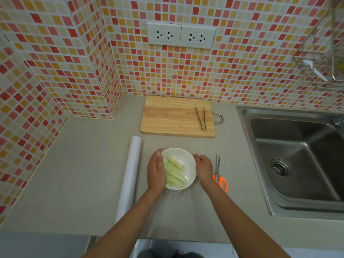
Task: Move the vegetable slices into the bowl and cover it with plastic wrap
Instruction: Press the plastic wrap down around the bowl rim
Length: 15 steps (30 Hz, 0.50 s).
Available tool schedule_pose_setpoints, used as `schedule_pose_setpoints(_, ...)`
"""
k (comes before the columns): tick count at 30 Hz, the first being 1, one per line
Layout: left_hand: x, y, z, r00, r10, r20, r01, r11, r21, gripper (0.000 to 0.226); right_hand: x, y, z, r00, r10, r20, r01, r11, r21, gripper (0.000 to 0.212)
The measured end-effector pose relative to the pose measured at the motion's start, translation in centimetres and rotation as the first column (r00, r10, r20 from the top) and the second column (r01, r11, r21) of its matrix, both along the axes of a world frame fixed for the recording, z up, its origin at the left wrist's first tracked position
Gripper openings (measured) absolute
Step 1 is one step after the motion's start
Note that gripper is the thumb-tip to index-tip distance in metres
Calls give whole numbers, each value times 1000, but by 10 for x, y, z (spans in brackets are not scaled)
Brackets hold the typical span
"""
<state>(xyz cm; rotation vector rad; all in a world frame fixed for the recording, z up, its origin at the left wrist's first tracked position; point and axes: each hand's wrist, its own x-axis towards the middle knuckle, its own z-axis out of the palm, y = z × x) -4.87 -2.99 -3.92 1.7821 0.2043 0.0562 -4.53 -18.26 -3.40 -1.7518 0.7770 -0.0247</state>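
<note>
A white bowl stands on the grey counter and holds several pale green vegetable slices. A sheet of clear plastic wrap lies over the bowl, and its loose edge bunches on the counter at the near side. My left hand presses flat against the bowl's left side. My right hand cups the bowl's right side with its fingers curled on the rim. The plastic wrap roll lies on the counter just left of my left hand.
Orange-handled scissors lie right of the bowl. A wooden cutting board with metal tongs on it sits behind. A steel sink fills the right side. Tiled walls close the back and left.
</note>
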Motion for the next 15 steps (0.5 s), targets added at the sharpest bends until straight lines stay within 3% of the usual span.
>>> schedule_pose_setpoints(4,-1,0,-1,1000,-1,11,1,999,42,42,5,3,-2,1000,-7,-29,5,998,-63,55)
schedule_pose_setpoints(11,-2,-1,-2,999,-53,-5,53,998,37,44,17,-3,1,999,-33,-26,30,994,-107,58)
schedule_pose_setpoints(15,-2,0,-3,998,-65,-9,65,998,13,44,22,-3,1,993,-33,-111,22,994,-106,64)
